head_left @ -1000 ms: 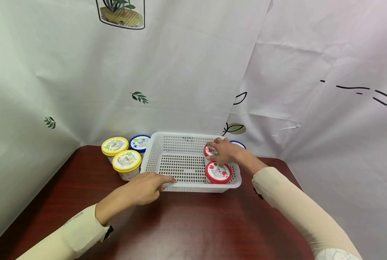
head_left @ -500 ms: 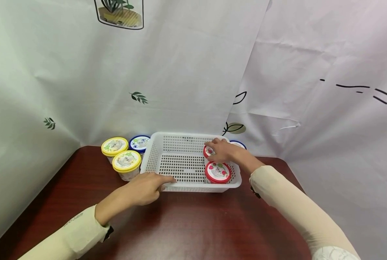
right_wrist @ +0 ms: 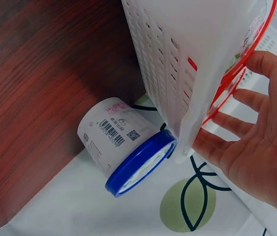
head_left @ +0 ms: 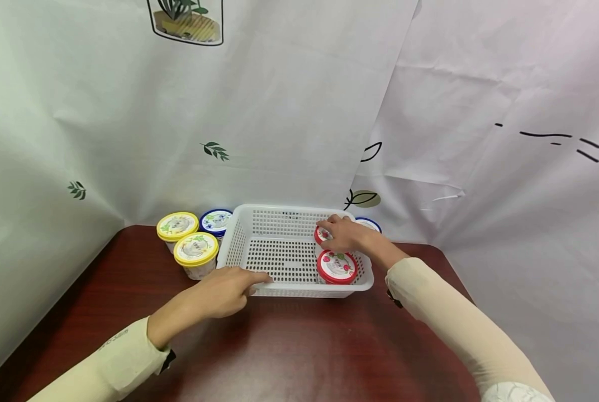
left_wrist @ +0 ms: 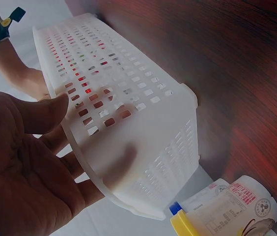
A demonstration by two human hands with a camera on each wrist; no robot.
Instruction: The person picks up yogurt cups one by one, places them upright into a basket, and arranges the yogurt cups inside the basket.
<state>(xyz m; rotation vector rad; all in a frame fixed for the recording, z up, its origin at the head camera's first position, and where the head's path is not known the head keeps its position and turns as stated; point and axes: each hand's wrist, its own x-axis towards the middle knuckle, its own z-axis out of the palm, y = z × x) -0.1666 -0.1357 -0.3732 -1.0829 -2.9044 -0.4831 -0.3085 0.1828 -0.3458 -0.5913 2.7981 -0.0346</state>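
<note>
A white plastic basket (head_left: pixel 279 287) with slotted walls stands on the table. My left hand (head_left: pixel 224 291) grips its near rim; in the left wrist view the thumb (left_wrist: pixel 50 112) lies outside the wall and the fingers reach inside. Two red-lidded paper tubs are in the basket's right end, one behind the other. My right hand (head_left: pixel 343 233) reaches over the right end and holds the far red-lidded tub (head_left: pixel 322 234) by its lid, hiding much of it. The near red-lidded tub (head_left: pixel 337 267) sits upright.
Left of the basket stand two yellow-lidded tubs (head_left: pixel 196 249) and a blue-lidded tub (head_left: pixel 216 221). Another blue-lidded tub (right_wrist: pixel 124 142) stands outside the basket's right end. A patterned white curtain (head_left: pixel 289 111) hangs behind the dark red table (head_left: pixel 289 346).
My right hand, with the far red-lidded tub, has shifted very slightly left. The left hand and the basket stay in place.
</note>
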